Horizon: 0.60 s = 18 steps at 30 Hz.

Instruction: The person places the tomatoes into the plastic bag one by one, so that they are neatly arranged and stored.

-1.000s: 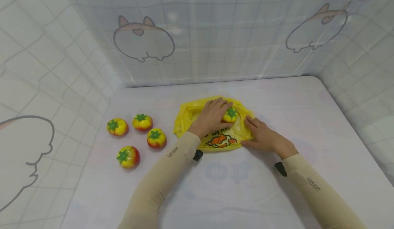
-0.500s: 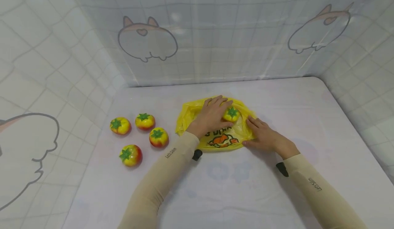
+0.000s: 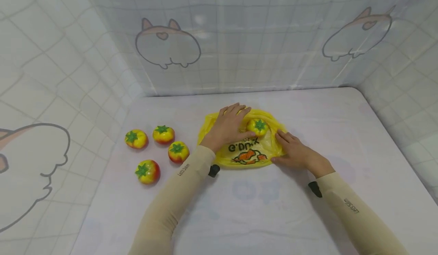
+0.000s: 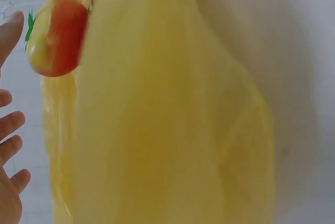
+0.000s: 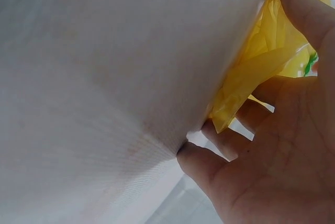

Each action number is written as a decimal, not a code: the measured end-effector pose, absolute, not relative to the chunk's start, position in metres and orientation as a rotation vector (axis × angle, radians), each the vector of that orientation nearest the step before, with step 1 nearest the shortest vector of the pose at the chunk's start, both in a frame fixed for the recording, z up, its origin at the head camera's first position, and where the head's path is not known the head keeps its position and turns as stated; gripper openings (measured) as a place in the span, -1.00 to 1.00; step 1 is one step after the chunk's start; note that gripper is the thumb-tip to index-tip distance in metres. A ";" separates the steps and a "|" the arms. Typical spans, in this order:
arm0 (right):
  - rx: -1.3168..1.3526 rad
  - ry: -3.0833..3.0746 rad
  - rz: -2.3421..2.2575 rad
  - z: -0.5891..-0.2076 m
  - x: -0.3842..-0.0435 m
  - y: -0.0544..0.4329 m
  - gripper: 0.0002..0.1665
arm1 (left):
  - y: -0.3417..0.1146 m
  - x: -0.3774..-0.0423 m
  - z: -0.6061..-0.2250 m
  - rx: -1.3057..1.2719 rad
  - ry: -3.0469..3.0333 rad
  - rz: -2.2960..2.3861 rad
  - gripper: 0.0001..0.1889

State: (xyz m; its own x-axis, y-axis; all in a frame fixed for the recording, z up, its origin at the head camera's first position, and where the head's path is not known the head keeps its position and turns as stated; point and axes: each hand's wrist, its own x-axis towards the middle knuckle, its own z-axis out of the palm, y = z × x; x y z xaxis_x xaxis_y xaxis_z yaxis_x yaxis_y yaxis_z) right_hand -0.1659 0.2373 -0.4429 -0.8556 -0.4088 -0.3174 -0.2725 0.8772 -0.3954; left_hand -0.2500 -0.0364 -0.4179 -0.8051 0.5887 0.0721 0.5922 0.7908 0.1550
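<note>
A yellow plastic bag (image 3: pixel 244 158) with printed lettering and a cartoon lies flat on the table. On it rests a yellow-and-red persimmon-like fruit (image 3: pixel 259 127) with a green leafy top; its red side faces the left wrist view (image 4: pixel 57 38). My left hand (image 3: pixel 227 127) hovers over the bag just left of this fruit. Its fingers are spread apart from the fruit and grip nothing. At the bag's right edge, my right hand (image 3: pixel 295 152) rests with thumb and fingers wide apart, touching the yellow film (image 5: pixel 267 51) and the tabletop.
Several matching fruits stand on the left of the table: one at the back left (image 3: pixel 136 139), one beside it (image 3: pixel 163 134), one near the left forearm (image 3: pixel 178 152), one in front (image 3: pixel 148 172). Tile-patterned curtains (image 3: pixel 260 38) enclose the white table (image 3: pixel 253 217).
My left hand has drawn back to the left, away from the fruit on the bag, uncovering more of the lettering. My right hand stays at the bag's edge. The view has shifted slightly.
</note>
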 end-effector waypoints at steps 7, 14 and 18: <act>-0.504 2.648 -0.481 -0.444 -0.166 0.237 0.14 | -0.045 -0.249 -0.414 -0.918 -2.980 -0.226 0.02; -0.501 2.645 -0.481 -0.446 -0.166 0.238 0.17 | -0.064 -0.252 -0.414 -0.858 -2.988 -0.247 0.02; -0.503 2.643 -0.486 -0.444 -0.166 0.238 0.16 | -0.073 -0.251 -0.414 -0.832 -2.989 -0.254 0.02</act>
State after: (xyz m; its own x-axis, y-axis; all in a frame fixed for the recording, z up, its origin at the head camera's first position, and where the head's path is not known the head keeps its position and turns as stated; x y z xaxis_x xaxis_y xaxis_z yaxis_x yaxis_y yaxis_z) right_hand -0.1659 0.2379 -0.4444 -0.8531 -0.4116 -0.3207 -0.2705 0.8745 -0.4026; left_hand -0.2515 -0.0730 -0.4140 -0.8568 0.5108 0.0714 0.5155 0.8438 0.1493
